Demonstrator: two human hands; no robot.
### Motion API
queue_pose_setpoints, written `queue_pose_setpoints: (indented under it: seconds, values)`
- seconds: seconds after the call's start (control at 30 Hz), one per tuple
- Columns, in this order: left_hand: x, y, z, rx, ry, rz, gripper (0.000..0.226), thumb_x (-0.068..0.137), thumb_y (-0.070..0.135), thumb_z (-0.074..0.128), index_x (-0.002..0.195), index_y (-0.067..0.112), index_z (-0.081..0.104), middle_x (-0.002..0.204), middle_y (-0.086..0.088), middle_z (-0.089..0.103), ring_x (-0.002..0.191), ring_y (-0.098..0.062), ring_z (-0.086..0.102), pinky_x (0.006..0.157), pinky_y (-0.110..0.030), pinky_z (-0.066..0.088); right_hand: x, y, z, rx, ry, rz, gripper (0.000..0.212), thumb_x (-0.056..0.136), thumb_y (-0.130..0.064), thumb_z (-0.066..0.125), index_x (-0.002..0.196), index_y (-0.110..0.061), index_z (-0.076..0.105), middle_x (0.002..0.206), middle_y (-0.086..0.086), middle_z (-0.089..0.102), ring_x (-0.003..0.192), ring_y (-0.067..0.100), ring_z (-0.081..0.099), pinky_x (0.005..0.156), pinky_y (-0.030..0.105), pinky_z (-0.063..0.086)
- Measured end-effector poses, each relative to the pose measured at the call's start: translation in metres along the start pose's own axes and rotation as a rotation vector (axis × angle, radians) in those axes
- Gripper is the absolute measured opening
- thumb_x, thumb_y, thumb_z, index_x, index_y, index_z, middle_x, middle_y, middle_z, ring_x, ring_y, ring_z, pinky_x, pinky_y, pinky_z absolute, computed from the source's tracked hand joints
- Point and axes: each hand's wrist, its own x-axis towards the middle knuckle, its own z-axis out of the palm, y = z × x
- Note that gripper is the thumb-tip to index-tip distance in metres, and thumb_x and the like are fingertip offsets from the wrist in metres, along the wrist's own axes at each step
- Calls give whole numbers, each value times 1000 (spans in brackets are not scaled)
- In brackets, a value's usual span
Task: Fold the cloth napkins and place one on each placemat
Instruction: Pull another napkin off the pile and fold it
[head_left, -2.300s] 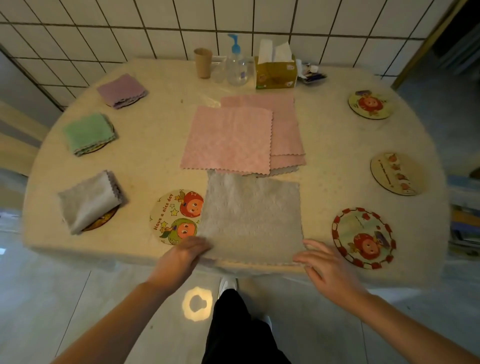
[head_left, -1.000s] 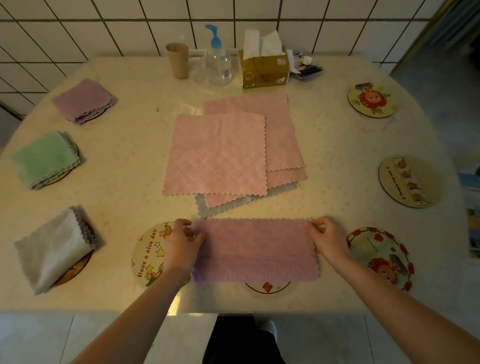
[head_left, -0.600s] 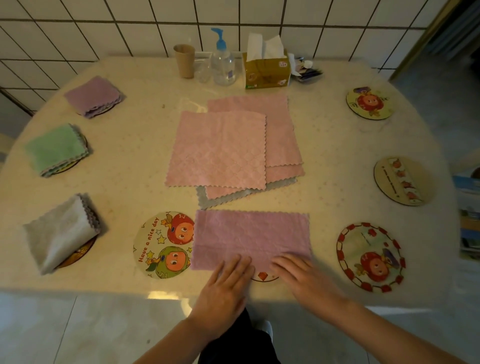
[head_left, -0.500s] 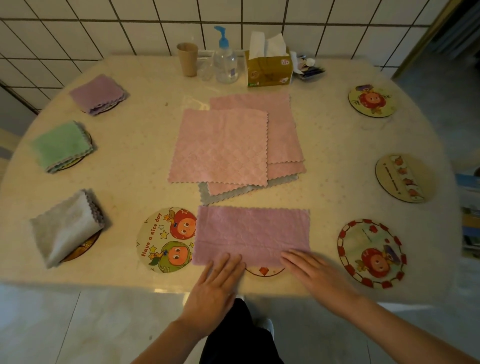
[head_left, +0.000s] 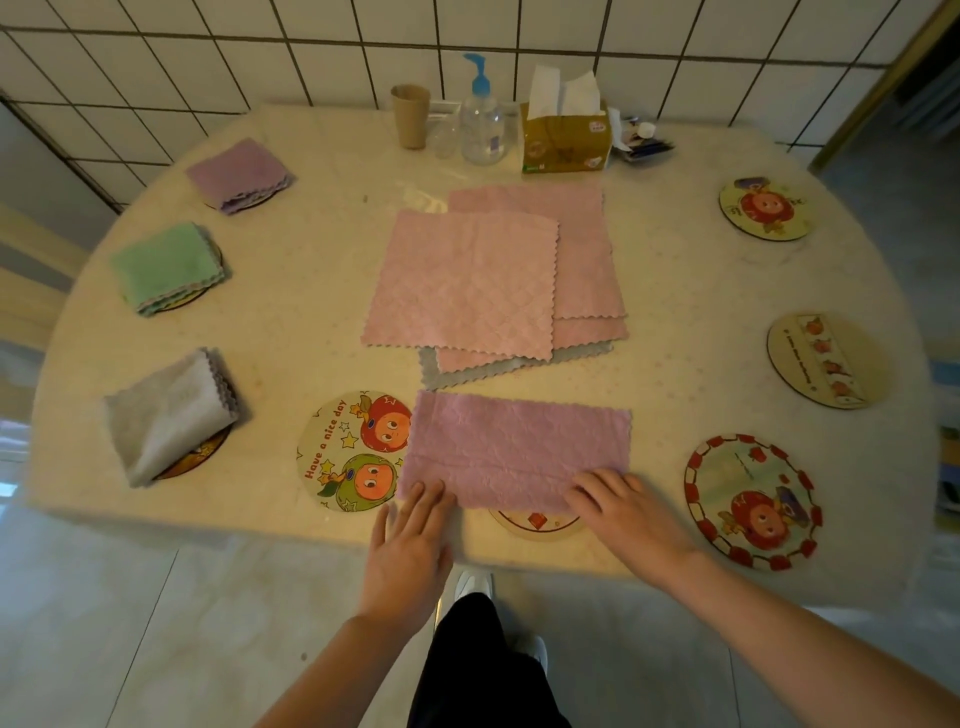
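At about nine o'clock on the counter, three placemats already carry folded napkins: a grey one, a green one and a purple one toward ten o'clock. Nearer, at seven o'clock, the "Have a nice day" placemat lies bare, its right edge tucked under the purple napkin being worked at six o'clock. That napkin lies folded once into a long rectangle, partly covering another placemat at the counter's near edge. The left hand rests flat with straight fingers at its lower left corner, and the right hand presses its lower right corner, fingers extended, gripping nothing. At the centre waits a stack of unfolded napkins. From two to four o'clock three more placemats sit uncovered. The first fold looks finished; the next move likely calls for pinching one short end, folding it across, then setting the napkin on a bare placemat.
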Motion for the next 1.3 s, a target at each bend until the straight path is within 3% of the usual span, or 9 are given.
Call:
queue_pose_setpoints:
  seconds: [0.17,0.3,0.67,0.73,0.8,0.87,0.93,1.13,1.3]
  values:
    - [5,25,-1,-11,78,-43,71,75,24,71,140,19,43,149,-5,41,139,-29,34,110,-51,31,-3,10,-8,29,21,-13,67,42,12,73,102,-14,59,97,-1,54,84,18,53,63,27,50]
    - [11,66,1,-54,159,166,78,81,20,58,151,19,22,158,-3,21,145,-28,17,115,-47,22,-20,8,-10,73,-9,-57,65,52,11,70,110,-15,54,103,-1,50,91,17,50,66,27,52]
    - [-7,91,37,-115,154,439,52,80,31,64,129,17,59,138,-3,54,128,-26,50,102,-46,45,-84,-40,-12,256,94,-196,32,78,-17,48,109,-17,55,100,-4,58,78,8,59,60,17,49]
    - [-14,79,38,-228,121,473,48,89,31,48,134,16,54,144,-4,48,134,-27,43,105,-47,42,-75,-31,-11,223,62,-155,48,77,-5,48,124,-13,51,122,3,56,101,17,62,81,26,54]
    - [-18,68,33,-285,82,510,47,94,32,42,138,16,49,147,-4,43,137,-25,38,110,-46,36,-62,-15,-5,171,-59,-165,80,75,14,49,146,-14,27,153,2,27,137,20,33,111,35,33]
    - [-21,59,25,-301,63,537,47,95,33,44,140,18,47,149,-2,41,138,-21,37,113,-41,32,-43,2,-4,101,-50,-264,102,65,22,54,150,-19,15,157,0,14,143,16,14,115,37,23]
    - [-25,53,18,-310,42,537,48,96,34,46,142,21,44,150,-1,39,138,-17,36,115,-36,27,-26,16,0,-15,-84,-365,99,64,17,58,149,-19,22,155,3,24,142,20,23,111,40,32]
    - [-34,57,10,-769,-66,141,42,96,22,53,136,31,51,145,15,45,132,3,39,111,-17,29,-7,37,20,-14,-97,-461,77,75,5,62,143,-19,33,150,0,36,137,18,35,109,35,37]
    - [-16,65,-6,-1303,-58,-425,32,93,4,50,79,22,72,79,12,72,86,-13,63,80,-22,51,13,29,10,562,-172,-149,40,84,-17,62,123,-24,56,120,-10,58,111,6,50,97,28,44]
